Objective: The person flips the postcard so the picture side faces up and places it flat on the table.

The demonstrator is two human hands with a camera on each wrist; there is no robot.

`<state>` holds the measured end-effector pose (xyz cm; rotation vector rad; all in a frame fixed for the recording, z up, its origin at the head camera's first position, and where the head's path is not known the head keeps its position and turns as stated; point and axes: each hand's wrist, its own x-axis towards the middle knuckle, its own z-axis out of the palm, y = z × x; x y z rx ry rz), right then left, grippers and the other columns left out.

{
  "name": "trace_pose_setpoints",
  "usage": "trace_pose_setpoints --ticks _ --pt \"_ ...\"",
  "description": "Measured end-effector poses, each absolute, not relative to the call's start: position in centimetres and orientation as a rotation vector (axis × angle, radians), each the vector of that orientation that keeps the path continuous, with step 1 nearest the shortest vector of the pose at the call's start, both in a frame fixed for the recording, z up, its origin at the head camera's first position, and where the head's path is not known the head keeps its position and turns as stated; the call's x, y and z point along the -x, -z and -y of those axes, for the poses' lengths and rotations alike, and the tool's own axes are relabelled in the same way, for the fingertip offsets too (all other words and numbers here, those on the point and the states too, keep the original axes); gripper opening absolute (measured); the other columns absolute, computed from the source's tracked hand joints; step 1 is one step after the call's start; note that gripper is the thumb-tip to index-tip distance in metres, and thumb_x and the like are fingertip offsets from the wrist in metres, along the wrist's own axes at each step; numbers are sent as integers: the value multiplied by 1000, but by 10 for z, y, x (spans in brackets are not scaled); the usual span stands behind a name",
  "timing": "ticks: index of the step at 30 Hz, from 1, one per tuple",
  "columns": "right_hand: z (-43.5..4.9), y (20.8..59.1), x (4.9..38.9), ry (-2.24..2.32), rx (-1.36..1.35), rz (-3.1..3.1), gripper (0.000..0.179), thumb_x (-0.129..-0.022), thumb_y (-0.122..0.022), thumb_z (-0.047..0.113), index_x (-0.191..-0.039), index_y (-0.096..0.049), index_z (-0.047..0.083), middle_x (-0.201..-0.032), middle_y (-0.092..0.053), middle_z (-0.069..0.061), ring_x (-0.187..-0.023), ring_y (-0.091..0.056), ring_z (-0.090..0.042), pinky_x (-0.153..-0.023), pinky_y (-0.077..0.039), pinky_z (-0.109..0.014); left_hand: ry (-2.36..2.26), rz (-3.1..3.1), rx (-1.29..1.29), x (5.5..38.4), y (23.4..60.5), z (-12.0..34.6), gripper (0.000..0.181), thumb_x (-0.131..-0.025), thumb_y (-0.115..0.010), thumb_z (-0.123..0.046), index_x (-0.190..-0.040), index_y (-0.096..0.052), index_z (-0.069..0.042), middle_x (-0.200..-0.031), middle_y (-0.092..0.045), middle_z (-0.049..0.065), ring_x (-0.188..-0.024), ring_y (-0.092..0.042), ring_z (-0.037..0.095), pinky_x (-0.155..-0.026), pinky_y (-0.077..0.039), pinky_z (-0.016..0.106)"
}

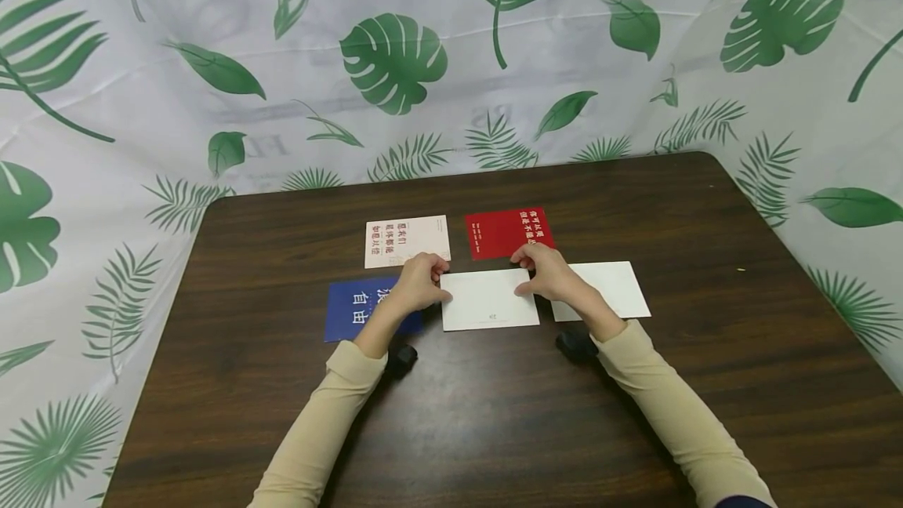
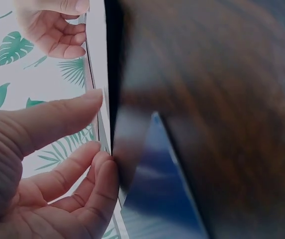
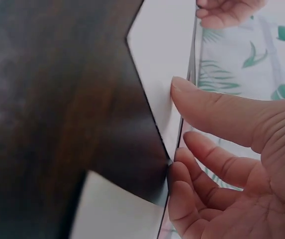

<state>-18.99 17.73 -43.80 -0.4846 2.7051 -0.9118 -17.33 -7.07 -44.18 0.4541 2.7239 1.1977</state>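
Observation:
A white card point(image 1: 487, 298) with a small mark near its front edge is at the middle of the dark table. At its left end, my left hand point(image 1: 418, 283) pinches it, thumb on the upper face and fingers curled at the edge. My right hand point(image 1: 550, 273) grips the right end likewise; in the right wrist view its thumb point(image 3: 202, 97) presses on the card. A blue card point(image 1: 346, 312) with white characters lies partly hidden beneath the left hand and wrist. Under the right wrist, another white card point(image 1: 614, 288) is partly covered.
Behind the hands lie a pale pink card point(image 1: 416, 237) with red characters and a red card point(image 1: 494, 235) with white characters. The wooden table point(image 1: 458, 429) extends to a leaf-patterned curtain point(image 1: 296, 85) at the back and sides. Dark devices point(image 1: 402, 361) sit at both wrists.

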Motion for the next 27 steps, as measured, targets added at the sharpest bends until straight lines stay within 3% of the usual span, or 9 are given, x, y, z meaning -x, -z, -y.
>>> trace_pose_setpoints --ticks 8,16,22,27 --pt "-176 437 197 846 502 -2681 39 -69 -82 5 -100 -59 -5 -93 -56 -14 -87 -50 -27 -81 -46 -39 -1064 -2754 -476 175 440 69 34 -62 -81 1 -91 -63 6 -79 -54 11 -76 -49 22 -70 -41 29" --pt "-176 435 199 796 506 -2682 35 -68 -82 5 -93 -59 -2 -86 -51 -10 -81 -44 -24 -70 -40 -34 -1038 -2738 -486 175 436 67 34 -63 -80 0 -91 -62 6 -81 -54 12 -78 -48 23 -72 -41 31" --pt "-177 433 194 819 451 -2666 37 -70 -82 8 -90 -51 1 -82 -54 -10 -70 -46 -22 -61 -42 -31 -1043 -2723 -475 174 437 68 36 -64 -80 0 -93 -59 6 -84 -52 13 -81 -48 25 -74 -42 33" --pt "-179 433 191 840 396 -2669 38 -70 -82 12 -90 -51 2 -79 -55 -8 -63 -46 -20 -54 -41 -28 -1069 -2718 -468 173 438 69 37 -65 -80 1 -90 -53 2 -78 -53 11 -72 -49 22 -66 -42 30"
